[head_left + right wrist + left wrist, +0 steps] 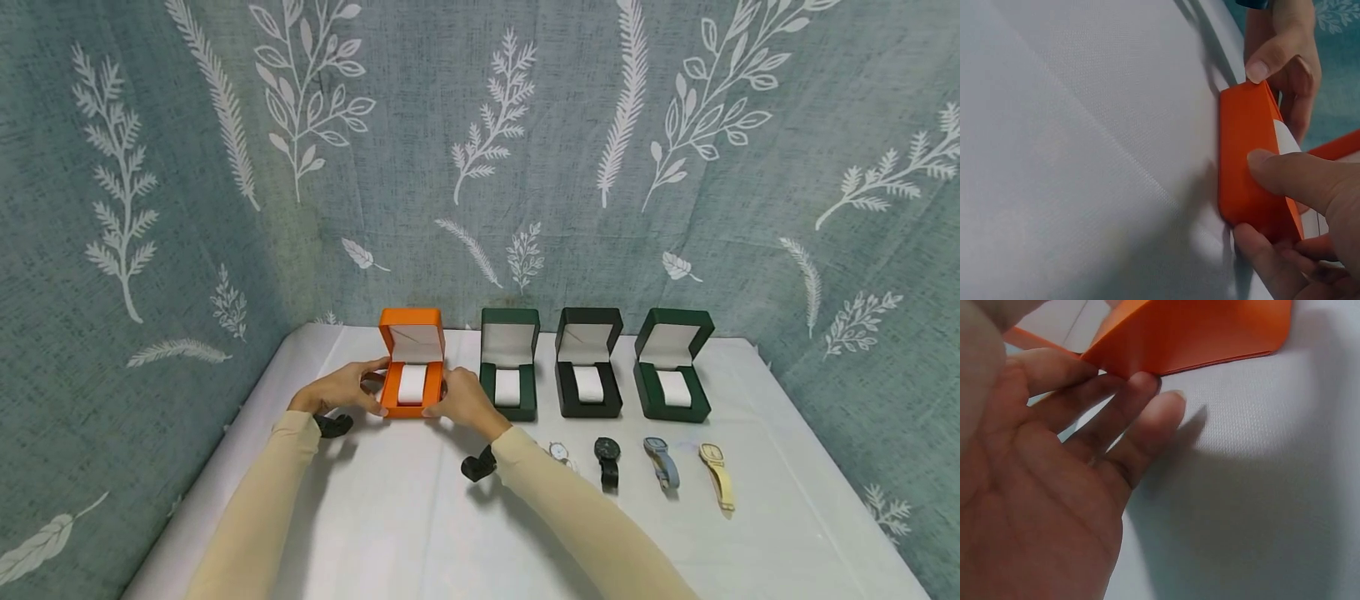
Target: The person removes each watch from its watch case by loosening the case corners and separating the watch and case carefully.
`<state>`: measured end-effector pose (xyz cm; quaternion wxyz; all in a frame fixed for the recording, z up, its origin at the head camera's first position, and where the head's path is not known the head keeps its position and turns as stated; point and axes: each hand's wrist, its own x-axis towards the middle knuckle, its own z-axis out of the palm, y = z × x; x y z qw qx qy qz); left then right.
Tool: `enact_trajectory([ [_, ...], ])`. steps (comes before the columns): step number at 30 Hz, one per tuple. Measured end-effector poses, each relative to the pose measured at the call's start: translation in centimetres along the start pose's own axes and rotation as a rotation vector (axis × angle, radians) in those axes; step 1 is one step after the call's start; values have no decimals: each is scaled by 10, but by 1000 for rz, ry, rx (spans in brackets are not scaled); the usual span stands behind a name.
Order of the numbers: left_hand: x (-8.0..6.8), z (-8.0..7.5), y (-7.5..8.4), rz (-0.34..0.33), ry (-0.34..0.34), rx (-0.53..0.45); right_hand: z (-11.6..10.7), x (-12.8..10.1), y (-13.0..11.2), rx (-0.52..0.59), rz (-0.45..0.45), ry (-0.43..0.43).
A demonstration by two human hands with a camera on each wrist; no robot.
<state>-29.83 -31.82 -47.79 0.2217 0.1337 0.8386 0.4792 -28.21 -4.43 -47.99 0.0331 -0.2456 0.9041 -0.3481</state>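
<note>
An orange watch box (390,400) with a white cushion (412,384) stands on the white table, its lid raised. My left hand (341,388) grips its left side, thumb at the front corner and fingers along the side. From the right, my right hand (463,400) grips the same box, and in the right wrist view its thumb (1285,175) presses on the orange front wall (1244,137). In the left wrist view, fingertips touch the orange side (1210,337) near its bottom edge.
Right of the orange box stand a green box (528,392), a black box (591,410) and another green box (678,413), lids raised. Before them lie a black watch (607,451), a blue watch (662,462), a gold watch (717,475) and a pale watch (558,451), partly behind my right forearm.
</note>
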Motion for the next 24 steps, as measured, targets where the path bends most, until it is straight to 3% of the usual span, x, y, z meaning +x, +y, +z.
enact_trajectory([
  [15, 5, -1, 9, -24, -44, 82, -3, 1, 0, 27, 27, -15],
  [20, -1, -4, 15, -5, -47, 209, -8, -4, 1, 105, 50, -19],
  [24, -16, -10, 22, 10, -12, 324, -20, -11, -1, 220, 44, -8],
])
